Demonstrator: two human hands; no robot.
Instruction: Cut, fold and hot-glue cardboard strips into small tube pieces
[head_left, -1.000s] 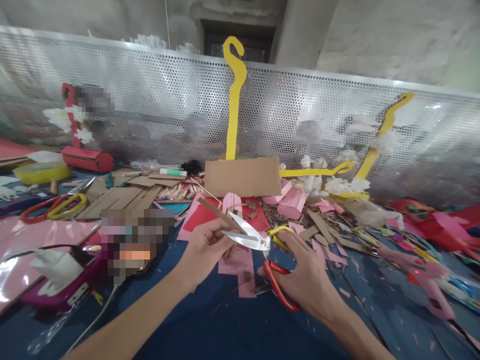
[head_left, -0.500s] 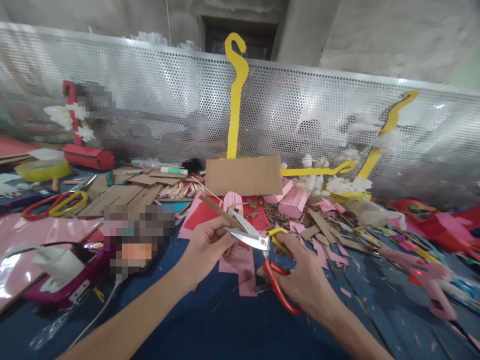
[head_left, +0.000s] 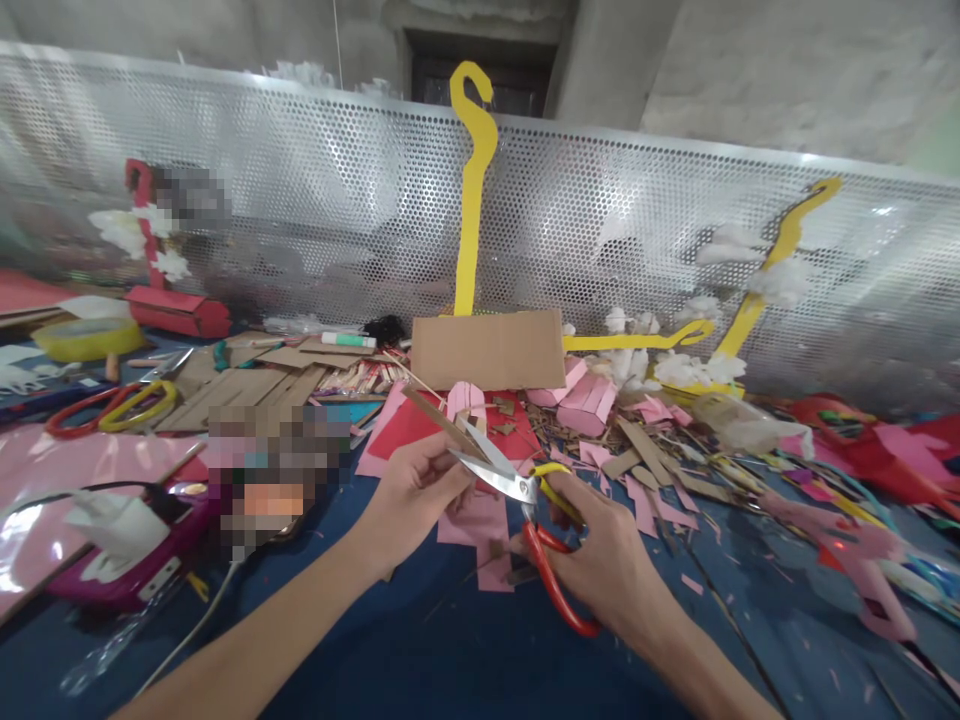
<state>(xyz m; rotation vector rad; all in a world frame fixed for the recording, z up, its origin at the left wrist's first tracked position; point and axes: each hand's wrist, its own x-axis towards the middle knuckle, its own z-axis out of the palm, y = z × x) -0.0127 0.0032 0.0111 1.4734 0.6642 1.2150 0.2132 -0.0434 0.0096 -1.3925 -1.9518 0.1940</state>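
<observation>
My left hand [head_left: 416,497] pinches a narrow strip of brown cardboard [head_left: 435,417], which slants up and to the left. In my right hand [head_left: 600,545] is a pair of scissors [head_left: 526,487] with one yellow and one red handle. Their blades are parted around the strip, close to my left fingertips. Below the hands lies cut pink paper [head_left: 480,530], with a red sheet [head_left: 394,430] behind. A brown cardboard piece [head_left: 487,350] stands upright farther back, in front of a tall yellow hook shape [head_left: 469,220].
Pink paper boxes [head_left: 587,400] and cardboard scraps lie to the right, near a pink glue gun [head_left: 855,550]. At left are a second pair of scissors [head_left: 112,408], a tape roll [head_left: 88,338] and a purple power strip [head_left: 135,570]. A perforated metal panel [head_left: 315,200] closes the back.
The hands and scissors have hardly moved; the blades look slightly closer together around the cardboard strip. The view has shifted very little.
</observation>
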